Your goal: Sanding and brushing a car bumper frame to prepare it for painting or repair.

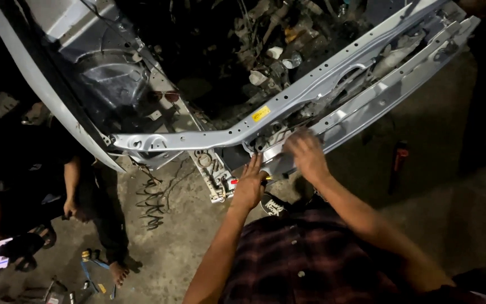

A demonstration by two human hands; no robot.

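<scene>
A silver-grey car front frame (198,137) with its upper cross bar stretches from the left to the upper right, above a dark engine bay. My left hand (250,186) is closed around a tool with a red and yellow handle (235,181), just below the bar's centre bracket. My right hand (306,153) rests fingers-down on the lower cross bar (367,107), next to the left hand. What the right hand's fingers touch underneath is hidden. A yellow sticker (261,114) sits on the upper bar.
A person in dark clothes crouches at the left, holding a phone (0,254). Loose hand tools (88,276) lie on the concrete floor at bottom left. A coil of wire (153,200) hangs under the frame. A red-handled tool (400,155) lies at right.
</scene>
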